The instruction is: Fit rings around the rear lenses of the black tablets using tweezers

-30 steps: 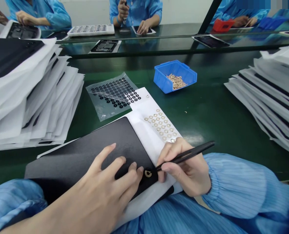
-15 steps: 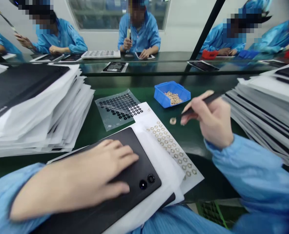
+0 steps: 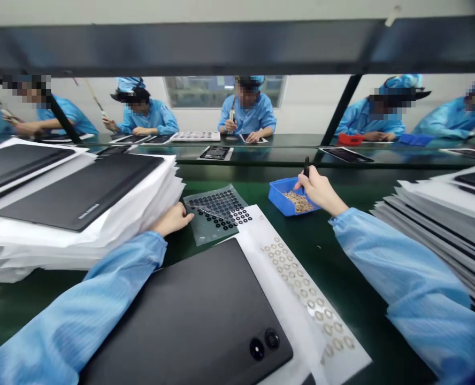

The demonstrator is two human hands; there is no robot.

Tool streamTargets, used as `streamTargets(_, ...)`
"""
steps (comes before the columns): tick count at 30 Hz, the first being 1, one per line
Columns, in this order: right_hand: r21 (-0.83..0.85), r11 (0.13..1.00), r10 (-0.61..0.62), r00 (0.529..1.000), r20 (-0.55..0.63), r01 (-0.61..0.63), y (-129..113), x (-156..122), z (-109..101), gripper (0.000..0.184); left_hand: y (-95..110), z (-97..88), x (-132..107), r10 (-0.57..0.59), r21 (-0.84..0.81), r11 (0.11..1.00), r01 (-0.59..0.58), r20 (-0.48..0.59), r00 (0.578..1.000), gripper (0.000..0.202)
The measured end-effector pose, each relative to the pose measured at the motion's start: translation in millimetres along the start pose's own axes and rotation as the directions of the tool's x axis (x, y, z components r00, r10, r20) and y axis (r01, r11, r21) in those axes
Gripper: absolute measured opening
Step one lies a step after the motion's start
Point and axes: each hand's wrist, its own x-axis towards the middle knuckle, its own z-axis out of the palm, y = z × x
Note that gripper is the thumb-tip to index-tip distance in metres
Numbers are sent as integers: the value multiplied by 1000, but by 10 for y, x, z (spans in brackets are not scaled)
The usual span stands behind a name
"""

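Green tabletop (image 3: 329, 274) bears blue bin (image 3: 278, 199). At it, right fingers (image 3: 312, 178) grip black tool (image 3: 306, 166); left fingers (image 3: 184, 218): hold indeterminable.

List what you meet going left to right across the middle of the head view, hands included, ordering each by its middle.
Lettered dark panel → left hand → clear sheet of black rings → blue bin → right hand with a slim dark tool → right stack of pale sheets.
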Motion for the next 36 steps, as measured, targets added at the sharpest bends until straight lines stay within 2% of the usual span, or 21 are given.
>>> streamTargets(3, 28, 991, -133, 985, 110, 131, -313, 75, 304, 18, -64, 117, 49, -97, -78, 992, 95, -28, 995, 28)
streamTargets(7, 104, 948, -317, 891, 325, 300, -769, 139, 1070, 23, -48, 203, 84, -144, -198, 971, 134, -35, 989, 28)
streamTargets(10, 158, 929, -371, 836, 404, 335, -988, 171, 1575, 23, -18, 244, 88, -157, -254, 957, 140, -48, 986, 28)
streamTargets(13, 217, 919, -392, 823, 410, 330, -1053, 163, 1840, 23, 2, 270, 97, -149, -294, 948, 121, -76, 986, 29)
streamTargets(18, 330, 888, -440, 804, 400, 321, -971, 91, 1978, 16, 25, 321, 160, -140, -336, 937, 93, -118, 983, 30)
streamTargets(22, 376, 876, -443, 813, 378, 303, -921, 82, 2046, 12, 21, 388, 221, -150, -335, 937, 98, -131, 980, 30)
streamTargets(33, 368, 868, -460, 821, 338, 334, -973, 56, 2078, 11, 0, 441, 232, -121, -266, 961, 73, -169, 978, 29)
streamTargets(36, 345, 869, -465, 825, 321, 355, -976, 53, 2095, 16, -2, 449, 236, -116, -248, 966, 69, -177, 977, 29)
